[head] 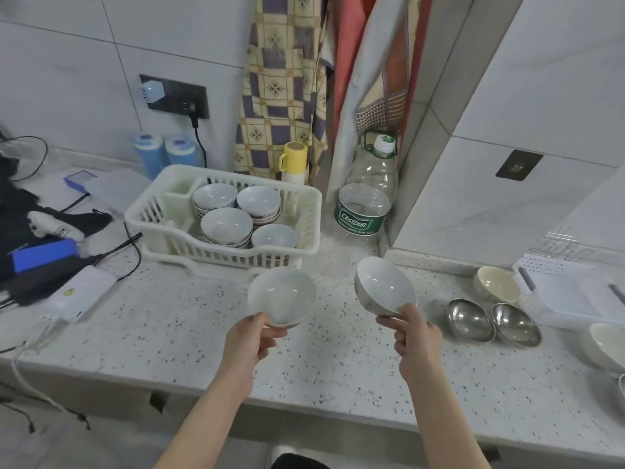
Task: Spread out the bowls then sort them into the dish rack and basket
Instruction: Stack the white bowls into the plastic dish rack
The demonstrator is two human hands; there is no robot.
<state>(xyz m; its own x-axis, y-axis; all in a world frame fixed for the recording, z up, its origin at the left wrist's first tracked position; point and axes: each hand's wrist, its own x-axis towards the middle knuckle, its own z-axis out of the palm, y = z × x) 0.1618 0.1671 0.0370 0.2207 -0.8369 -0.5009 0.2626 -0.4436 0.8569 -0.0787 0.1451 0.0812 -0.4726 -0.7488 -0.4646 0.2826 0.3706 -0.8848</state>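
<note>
counter is carrying basket of stacked bowls | left hand is pinching white bowl by its near rim | right hand is pinching tilted bowl, both held before basket

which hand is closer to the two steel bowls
Right. The right hand, holding a white bowl, is just left of the steel bowls; the left hand is much farther left.

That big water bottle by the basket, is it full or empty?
Empty. The water bottle is see-through all the way down, with no water line visible.
</note>
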